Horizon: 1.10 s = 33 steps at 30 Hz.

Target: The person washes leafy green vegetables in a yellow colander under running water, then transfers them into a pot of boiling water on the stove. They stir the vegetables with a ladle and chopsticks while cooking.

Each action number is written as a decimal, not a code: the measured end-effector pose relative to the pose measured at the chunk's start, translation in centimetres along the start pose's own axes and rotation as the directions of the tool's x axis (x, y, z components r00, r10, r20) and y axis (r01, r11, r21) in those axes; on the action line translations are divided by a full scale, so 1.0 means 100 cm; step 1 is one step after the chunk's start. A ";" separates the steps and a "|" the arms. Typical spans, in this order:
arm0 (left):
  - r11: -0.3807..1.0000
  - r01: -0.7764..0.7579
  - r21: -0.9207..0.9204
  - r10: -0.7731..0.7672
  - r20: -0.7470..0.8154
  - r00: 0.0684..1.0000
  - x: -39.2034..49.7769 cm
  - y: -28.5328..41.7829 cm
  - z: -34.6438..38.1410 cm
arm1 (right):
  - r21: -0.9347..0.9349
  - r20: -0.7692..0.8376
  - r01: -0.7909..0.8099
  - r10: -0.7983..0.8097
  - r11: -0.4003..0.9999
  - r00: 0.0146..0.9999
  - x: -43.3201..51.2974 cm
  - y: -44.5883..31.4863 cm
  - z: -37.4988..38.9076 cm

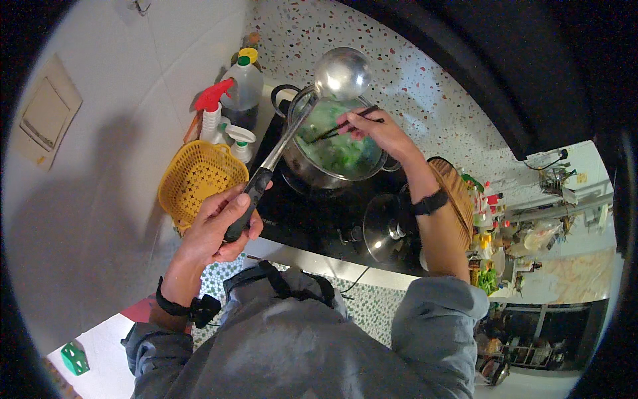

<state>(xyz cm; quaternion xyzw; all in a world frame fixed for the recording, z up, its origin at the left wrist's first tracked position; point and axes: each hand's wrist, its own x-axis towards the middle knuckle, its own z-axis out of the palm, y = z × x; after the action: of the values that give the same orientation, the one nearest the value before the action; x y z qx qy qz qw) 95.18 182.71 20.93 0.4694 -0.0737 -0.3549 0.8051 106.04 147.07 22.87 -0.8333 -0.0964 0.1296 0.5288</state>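
Note:
My left hand (224,222) grips the black handle of a steel ladle (343,74); its rounded bowl is raised over the far rim of a steel pot (319,172). My right hand (366,127) holds dark chopsticks (326,134) over the pot, their tips reaching down among its contents. Green leafy vegetables (344,152) lie in steaming, cloudy liquid inside. The pot stands on a black glass cooktop (309,219). Near the cooktop's front edge, below my right forearm, rests a glass lid (381,234) with a knob.
A yellow plastic basket (172,187) sits left of the cooktop, beside a spray bottle with a red trigger (214,95) and a large plastic bottle (246,82). A ribbed brown board or tray (456,199) leans at the right, before crowded bottles. The pot's side handle (277,99) sticks out.

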 end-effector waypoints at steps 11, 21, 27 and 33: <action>0.979 -0.002 0.203 0.021 -0.091 0.996 0.005 -0.008 0.000 | -0.197 -0.509 -0.006 -0.097 0.980 0.855 -0.120 -0.072 -0.002; 0.954 0.004 0.300 0.034 -0.121 0.992 0.016 -0.019 0.000 | -0.863 0.035 0.262 -0.466 0.432 0.884 -0.172 -0.049 0.060; 0.938 -0.024 0.346 0.073 -0.129 0.989 0.023 -0.026 0.008 | -0.889 -0.121 0.132 -0.504 0.437 0.855 -0.183 -0.037 0.073; 0.995 0.074 -0.071 -0.074 -0.006 0.997 0.031 -0.030 0.021 | -0.750 -0.349 0.081 -0.497 0.656 0.795 -0.186 -0.046 0.091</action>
<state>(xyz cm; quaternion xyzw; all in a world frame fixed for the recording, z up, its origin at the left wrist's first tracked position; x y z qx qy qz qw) 95.01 178.30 19.01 0.4445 -0.0400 -0.3848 0.8079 85.40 151.28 25.44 -0.9434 -0.1267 -0.2403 0.1904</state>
